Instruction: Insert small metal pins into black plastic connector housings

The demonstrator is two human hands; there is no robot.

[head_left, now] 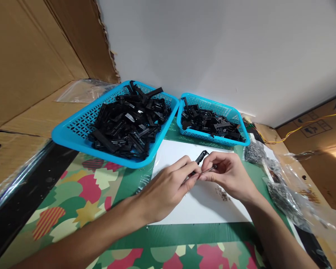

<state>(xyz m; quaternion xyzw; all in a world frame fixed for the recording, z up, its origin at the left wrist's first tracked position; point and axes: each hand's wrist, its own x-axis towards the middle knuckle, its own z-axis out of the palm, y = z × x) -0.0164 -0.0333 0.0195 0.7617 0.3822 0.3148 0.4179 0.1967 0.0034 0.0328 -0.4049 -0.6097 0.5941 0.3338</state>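
Over a white sheet point(179, 209), my two hands meet. Fingers of my left hand point(170, 183) are closed around a black plastic part point(202, 157), whose hooked far end sticks out past the fingertips. My right hand point(228, 175) is closed in a pinch on a thin, greyish rod-like piece point(211, 169), its tip close to the left thumb. Whether that tip touches the black part is hidden by the fingers. Beneath the right hand, a small heap of tiny brownish metal pieces point(222, 193) lies on the sheet.
A large blue basket point(72, 140) heaped with black plastic parts stands at back left. A smaller blue basket point(212, 140) of similar parts adjoins it. Clear bags of small metal pieces point(282, 198) lie at right, near a yellow wire point(289, 132). Cardboard point(30, 48) walls the left side.
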